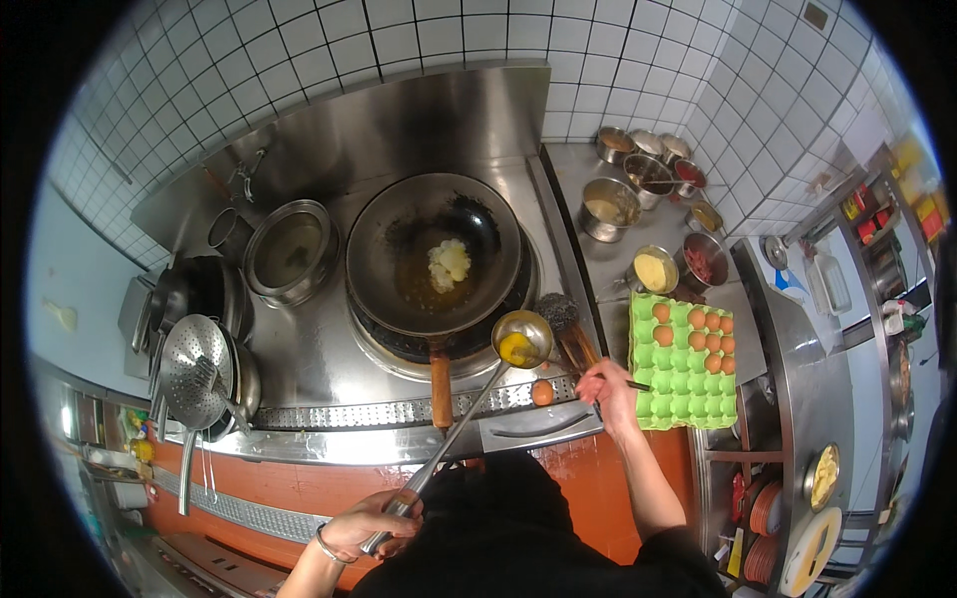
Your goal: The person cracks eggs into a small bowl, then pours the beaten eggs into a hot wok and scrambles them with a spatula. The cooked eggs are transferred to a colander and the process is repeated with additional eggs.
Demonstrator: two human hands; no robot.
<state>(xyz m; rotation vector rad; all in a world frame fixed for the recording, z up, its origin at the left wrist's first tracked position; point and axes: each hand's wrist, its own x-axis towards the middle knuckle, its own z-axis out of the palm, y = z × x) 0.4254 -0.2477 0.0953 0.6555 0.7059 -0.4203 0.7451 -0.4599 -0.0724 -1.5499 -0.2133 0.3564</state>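
Note:
My left hand [381, 523] grips the handle of a metal ladle [534, 327], whose bowl holds yellow egg yolk beside the wok's lower right rim. In my right hand [609, 392] is a thin stick-like utensil, probably chopsticks, its far end reaching towards the ladle. A wok [381, 232] with a wooden handle [441, 389] sits on the burner, with oil and a puffed pale mass of egg [450, 263] inside. One brown egg [542, 392] lies on the perforated strip at the stove's front. Right of my right hand stands a green egg tray [679, 389] with several brown eggs.
Behind the egg tray are metal containers of yellow food [654, 273], red meat [699, 263] and seasonings [609, 209]. A wire scrubber [557, 310] and wooden-handled brush [579, 347] lie right of the wok. To the left are a pot of liquid [290, 250] and a perforated strainer [196, 351].

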